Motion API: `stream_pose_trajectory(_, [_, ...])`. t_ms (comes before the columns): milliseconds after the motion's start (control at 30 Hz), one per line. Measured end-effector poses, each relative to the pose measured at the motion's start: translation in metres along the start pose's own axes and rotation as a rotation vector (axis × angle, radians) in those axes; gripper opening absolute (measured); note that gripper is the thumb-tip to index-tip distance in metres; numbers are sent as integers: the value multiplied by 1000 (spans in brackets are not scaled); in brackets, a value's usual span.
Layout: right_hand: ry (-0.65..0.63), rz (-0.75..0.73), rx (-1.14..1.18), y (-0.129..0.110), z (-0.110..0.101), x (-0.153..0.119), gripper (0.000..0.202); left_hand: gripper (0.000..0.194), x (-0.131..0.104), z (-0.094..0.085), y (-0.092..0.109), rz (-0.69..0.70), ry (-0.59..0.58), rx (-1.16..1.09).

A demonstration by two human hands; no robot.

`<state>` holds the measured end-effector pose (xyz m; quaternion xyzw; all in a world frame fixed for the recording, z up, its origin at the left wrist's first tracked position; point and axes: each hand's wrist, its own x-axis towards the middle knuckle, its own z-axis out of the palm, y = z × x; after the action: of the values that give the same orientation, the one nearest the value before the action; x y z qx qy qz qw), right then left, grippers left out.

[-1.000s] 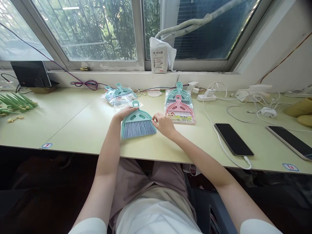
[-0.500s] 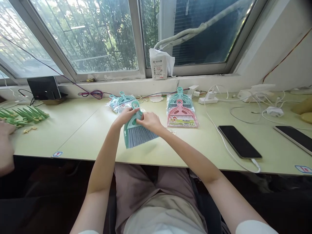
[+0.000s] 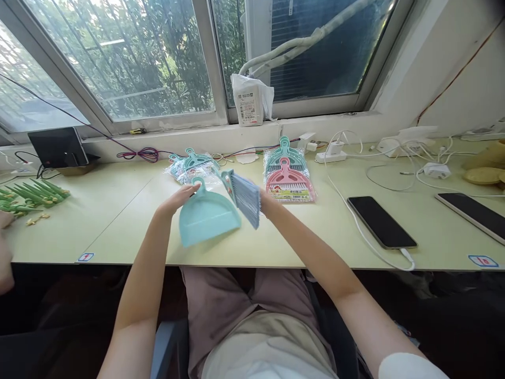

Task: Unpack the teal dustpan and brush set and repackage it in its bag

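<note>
A light-teal dustpan hangs over the table's front part, its handle gripped by my left hand. Just to its right, my right hand has hold of a small hand brush with grey-blue bristles. The brush is turned on edge, bristles facing right and down, and hides most of that hand's fingers. Dustpan and brush are apart at their lower ends. Behind them lie bagged teal brush-and-dustpan sets. A pink set in clear wrap lies in front of a teal set at the right.
A phone on a white cable lies to the right, with another phone beyond it. Chargers and cords run along the back. Green stalks and another person's hand are at the far left. A wrapped box stands on the sill.
The brush has come off the dustpan. My right hand has swung it round to the right, while my left hand has moved slightly left with the dustpan, whose inner face now shows.
</note>
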<state>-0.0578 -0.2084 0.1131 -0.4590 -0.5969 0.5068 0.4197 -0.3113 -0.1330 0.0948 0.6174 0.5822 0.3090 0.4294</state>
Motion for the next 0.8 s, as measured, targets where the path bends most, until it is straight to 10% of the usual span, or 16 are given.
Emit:
stream_pose_trajectory(100, [69,-57,-517,-6,-18,-11,34,63,14,-15,-11,-142,-216,216])
stream_pose_trajectory(233, [53,43,-1063,10,-16,-10,31,55,38,-24,-15,-139,-205,495])
stream_pose_trajectory(467, [60,160,-1221,42,8,17,38,42,44,-8,8,-40,-125,846])
stream_pose_trajectory(633, [92,95,-1186,35,-2,12,30,33,9,38,38,268,228,1054])
stream_pose_trajectory(800, [253,-113,-1120,28,-75,-13,25,21,-21,118,74,543,116,934])
